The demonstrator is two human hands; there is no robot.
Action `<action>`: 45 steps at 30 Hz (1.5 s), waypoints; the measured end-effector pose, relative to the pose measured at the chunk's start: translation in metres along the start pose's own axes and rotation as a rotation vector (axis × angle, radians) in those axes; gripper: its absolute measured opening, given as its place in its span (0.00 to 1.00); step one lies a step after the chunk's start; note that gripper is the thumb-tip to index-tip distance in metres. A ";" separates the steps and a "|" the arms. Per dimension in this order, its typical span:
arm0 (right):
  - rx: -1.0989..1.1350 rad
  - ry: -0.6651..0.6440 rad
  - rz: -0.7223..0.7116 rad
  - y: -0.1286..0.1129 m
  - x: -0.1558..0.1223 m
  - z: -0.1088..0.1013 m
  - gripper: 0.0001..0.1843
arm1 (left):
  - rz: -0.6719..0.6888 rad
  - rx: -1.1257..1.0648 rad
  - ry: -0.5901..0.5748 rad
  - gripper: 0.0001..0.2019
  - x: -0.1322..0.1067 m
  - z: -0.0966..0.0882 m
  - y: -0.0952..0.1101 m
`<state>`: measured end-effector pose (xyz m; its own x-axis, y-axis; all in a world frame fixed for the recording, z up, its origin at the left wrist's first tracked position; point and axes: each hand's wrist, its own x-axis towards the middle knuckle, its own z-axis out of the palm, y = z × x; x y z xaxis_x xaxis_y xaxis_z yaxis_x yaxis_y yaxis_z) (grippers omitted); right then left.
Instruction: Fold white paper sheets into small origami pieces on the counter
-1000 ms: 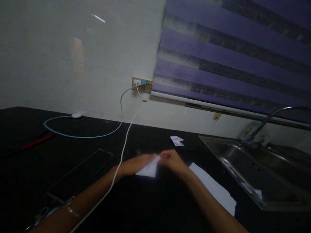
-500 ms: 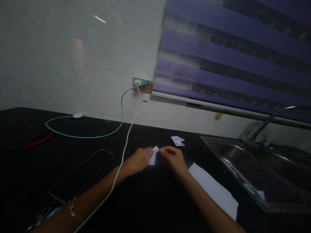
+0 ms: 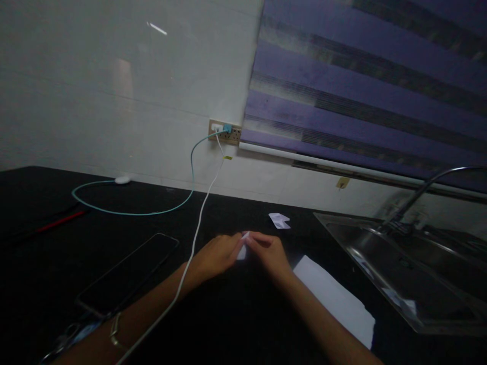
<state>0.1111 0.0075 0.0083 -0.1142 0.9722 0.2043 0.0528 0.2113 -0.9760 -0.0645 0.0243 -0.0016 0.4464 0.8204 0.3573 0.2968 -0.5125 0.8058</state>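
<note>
A small folded piece of white paper [image 3: 242, 252] is pinched between my hands above the dark counter. My left hand [image 3: 221, 253] grips its left side, thumb on top. On the paper's upper right, my right hand [image 3: 267, 249] closes thumb and forefinger at the tip. Fingers cover much of the paper, so its full shape is hidden. Beyond my right hand lies a separate folded white paper piece [image 3: 279, 220]. Partly under my right forearm rests a larger sheet of white paper [image 3: 335, 296] with an uneven edge.
A dark phone or tablet [image 3: 129, 274] lies left of my left forearm. A white cable [image 3: 198, 223] crosses over that forearm from the wall socket [image 3: 224, 133]. A teal cable [image 3: 133, 214] loops at the back left. The metal sink [image 3: 380, 263] with its faucet [image 3: 418, 190] is at right.
My right hand has moved left onto the paper's tip and now pinches it; before, its fingers were just beside the paper. My left hand keeps its hold.
</note>
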 end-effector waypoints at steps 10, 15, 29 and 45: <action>0.181 -0.013 -0.005 0.002 0.002 -0.004 0.11 | 0.025 -0.036 -0.214 0.21 0.002 -0.007 0.010; 0.171 0.014 -0.022 0.000 0.003 -0.005 0.09 | 0.047 -0.065 -0.240 0.19 0.004 -0.008 0.004; 0.015 -0.008 -0.140 0.000 0.000 0.003 0.11 | -0.016 -0.036 -0.169 0.14 0.004 0.003 0.010; -0.495 0.242 -0.376 -0.001 -0.003 0.002 0.07 | -0.236 -0.547 -0.026 0.21 0.012 0.002 -0.003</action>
<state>0.1094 0.0041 0.0082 0.0088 0.8061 0.5916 0.5087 0.5058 -0.6967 -0.0584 0.0354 -0.0009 0.4438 0.8863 0.1325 -0.0840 -0.1060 0.9908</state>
